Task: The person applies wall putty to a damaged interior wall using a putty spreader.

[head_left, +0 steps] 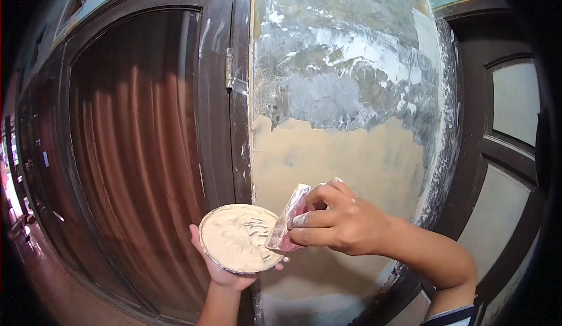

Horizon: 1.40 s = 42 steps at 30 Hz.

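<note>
A round shallow container of beige paste (237, 238) rests on my left hand (225, 276), whose fingers and thumb show at its rim. My right hand (336, 220) grips a pinkish, paste-smeared scraper (291, 218), tilted, with its lower edge at the right side of the paste. Ridged marks show in the paste beside the scraper. White smears are on my right fingers. Behind the hands stands a wall (345, 51), coated smooth beige in its lower part and patchy grey and white above.
To the left is a dark wooden door (216, 121) with a glass panel and a reddish-brown curtain (134, 133) behind it. A metal hinge (229, 68) sits on its edge. Dark panelled woodwork (509, 144) with pale insets stands at the right.
</note>
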Each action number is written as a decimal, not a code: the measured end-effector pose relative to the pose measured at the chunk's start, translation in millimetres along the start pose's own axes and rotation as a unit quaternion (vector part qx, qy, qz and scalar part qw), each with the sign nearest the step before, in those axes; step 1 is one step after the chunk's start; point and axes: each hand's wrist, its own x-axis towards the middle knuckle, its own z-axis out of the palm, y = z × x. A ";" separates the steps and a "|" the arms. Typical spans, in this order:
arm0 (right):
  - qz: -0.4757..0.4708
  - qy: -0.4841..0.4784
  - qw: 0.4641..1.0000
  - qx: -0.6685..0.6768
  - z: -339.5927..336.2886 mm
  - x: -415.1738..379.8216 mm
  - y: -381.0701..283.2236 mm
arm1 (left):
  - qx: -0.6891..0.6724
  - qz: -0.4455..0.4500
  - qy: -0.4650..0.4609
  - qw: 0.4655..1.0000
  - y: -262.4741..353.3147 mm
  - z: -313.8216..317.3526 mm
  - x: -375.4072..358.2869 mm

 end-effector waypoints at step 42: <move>0.344 0.138 0.924 -0.096 -27.0 83.0 139.4 | -0.161 0.009 -0.104 0.981 13.8 -3.9 -40.7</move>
